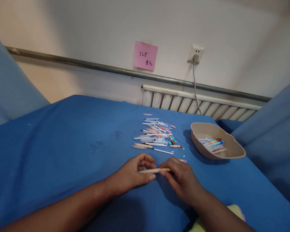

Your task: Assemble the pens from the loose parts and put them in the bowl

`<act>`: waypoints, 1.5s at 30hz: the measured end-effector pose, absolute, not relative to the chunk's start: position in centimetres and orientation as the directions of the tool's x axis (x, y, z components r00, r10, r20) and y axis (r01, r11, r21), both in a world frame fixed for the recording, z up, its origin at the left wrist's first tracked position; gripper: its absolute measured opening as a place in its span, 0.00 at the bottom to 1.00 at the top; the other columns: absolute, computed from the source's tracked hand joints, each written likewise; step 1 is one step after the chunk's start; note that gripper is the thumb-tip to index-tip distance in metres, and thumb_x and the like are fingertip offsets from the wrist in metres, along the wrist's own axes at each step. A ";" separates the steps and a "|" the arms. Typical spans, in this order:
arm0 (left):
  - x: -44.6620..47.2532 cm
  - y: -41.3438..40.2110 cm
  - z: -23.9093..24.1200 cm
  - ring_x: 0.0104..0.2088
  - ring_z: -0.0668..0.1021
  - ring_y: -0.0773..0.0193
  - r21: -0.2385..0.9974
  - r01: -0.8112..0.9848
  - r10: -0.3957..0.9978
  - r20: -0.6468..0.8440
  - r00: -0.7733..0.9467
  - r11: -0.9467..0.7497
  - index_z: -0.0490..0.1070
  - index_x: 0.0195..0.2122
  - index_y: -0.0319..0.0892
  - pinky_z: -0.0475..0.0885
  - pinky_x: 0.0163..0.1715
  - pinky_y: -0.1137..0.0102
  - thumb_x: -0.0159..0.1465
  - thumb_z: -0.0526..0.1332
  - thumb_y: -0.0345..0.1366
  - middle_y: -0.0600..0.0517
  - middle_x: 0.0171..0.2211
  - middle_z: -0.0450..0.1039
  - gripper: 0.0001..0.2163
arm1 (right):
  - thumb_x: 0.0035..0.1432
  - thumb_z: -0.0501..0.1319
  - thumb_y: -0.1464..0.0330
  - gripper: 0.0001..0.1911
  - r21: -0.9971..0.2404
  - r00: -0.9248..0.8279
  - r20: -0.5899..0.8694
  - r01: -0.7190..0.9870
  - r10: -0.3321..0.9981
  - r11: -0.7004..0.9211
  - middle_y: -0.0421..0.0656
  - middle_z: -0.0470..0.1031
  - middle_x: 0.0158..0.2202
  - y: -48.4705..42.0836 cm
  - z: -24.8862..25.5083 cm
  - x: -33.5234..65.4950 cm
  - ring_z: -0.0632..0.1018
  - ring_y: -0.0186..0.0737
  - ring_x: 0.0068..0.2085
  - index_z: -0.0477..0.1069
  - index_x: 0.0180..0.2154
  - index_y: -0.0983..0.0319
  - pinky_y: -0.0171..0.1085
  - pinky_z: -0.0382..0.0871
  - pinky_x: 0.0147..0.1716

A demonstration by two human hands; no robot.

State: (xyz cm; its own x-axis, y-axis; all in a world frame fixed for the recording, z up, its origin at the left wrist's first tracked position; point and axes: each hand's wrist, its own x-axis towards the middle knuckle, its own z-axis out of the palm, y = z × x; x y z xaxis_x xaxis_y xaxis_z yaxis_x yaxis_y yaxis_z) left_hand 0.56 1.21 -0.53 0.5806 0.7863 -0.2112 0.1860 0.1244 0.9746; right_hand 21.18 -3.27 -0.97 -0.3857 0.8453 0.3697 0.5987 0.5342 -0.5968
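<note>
— Item one, the hands?
— Left hand and right hand, both low on the blue cloth, fingertips pinching one slim pale pen from either end. The pen lies level between them, just above the cloth. The right hand's fingertips close on a peach-coloured section where it meets the pale barrel.

— Item two, loose stock?
— A heap of pen parts beyond the hands: thin white refill tubes, pastel barrels in blue, pink and orange, smooth plastic, lying crosswise. One small pink piece sits just beside the right hand.

— Container?
— Beige tray, shallow, rounded corners, matte plastic, to the right of the heap. It holds a few pastel pens.

— Surface and room?
— Cloth is flat, with faint dark smudges. Behind: ribbed white radiator, metal rail, wall socket with grey cord, pink note with handwriting. Blue fabric rises at both sides.
</note>
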 end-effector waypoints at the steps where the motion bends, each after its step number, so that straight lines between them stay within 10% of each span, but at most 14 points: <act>1: 0.6 1.3 -0.5 0.28 0.75 0.67 0.969 0.194 0.768 -0.239 0.594 0.152 0.66 0.40 0.40 0.64 0.21 0.75 0.54 0.63 0.49 0.50 0.36 0.73 0.20 | 0.63 0.55 0.71 0.05 -0.595 -0.380 0.373 0.602 0.846 0.532 0.41 0.72 0.32 -3.3 -1.0 21.2 0.73 0.35 0.33 0.68 0.37 0.59 0.34 0.62 0.32; 4: 0.5 1.4 -0.7 0.21 0.72 0.68 0.942 0.273 0.703 -0.328 0.632 0.194 0.68 0.32 0.37 0.61 0.16 0.75 0.62 0.49 0.55 0.50 0.26 0.73 0.23 | 0.63 0.55 0.70 0.05 -0.591 -0.371 0.381 0.606 0.847 0.532 0.41 0.72 0.32 -3.2 -1.0 21.3 0.73 0.35 0.33 0.69 0.38 0.59 0.34 0.62 0.33; 10: 0.5 1.4 -0.7 0.22 0.69 0.71 0.971 0.205 0.784 -0.222 0.580 0.124 0.64 0.29 0.40 0.61 0.21 0.77 0.52 0.67 0.44 0.58 0.21 0.68 0.15 | 0.63 0.54 0.70 0.05 -0.593 -0.380 0.353 0.616 0.855 0.519 0.41 0.72 0.32 -3.3 -0.8 21.4 0.72 0.35 0.33 0.69 0.38 0.60 0.34 0.62 0.32; 20: 0.2 1.1 -0.5 0.27 0.69 0.70 0.967 0.223 0.685 -0.248 0.685 0.128 0.70 0.32 0.37 0.62 0.27 0.75 0.56 0.64 0.39 0.55 0.26 0.70 0.10 | 0.56 0.62 0.70 0.08 -0.813 -0.197 0.394 0.381 0.898 0.440 0.38 0.74 0.31 -3.5 -0.5 20.3 0.73 0.33 0.32 0.68 0.39 0.60 0.32 0.66 0.34; 45: 0.8 0.9 0.7 0.38 0.75 0.62 0.748 0.339 0.608 0.107 0.787 -0.570 0.74 0.34 0.45 0.67 0.41 0.72 0.65 0.56 0.36 0.52 0.34 0.76 0.08 | 0.63 0.50 0.69 0.06 -0.315 -0.559 0.459 0.625 0.690 0.715 0.45 0.72 0.33 -4.3 0.8 19.9 0.70 0.39 0.34 0.64 0.35 0.63 0.37 0.62 0.33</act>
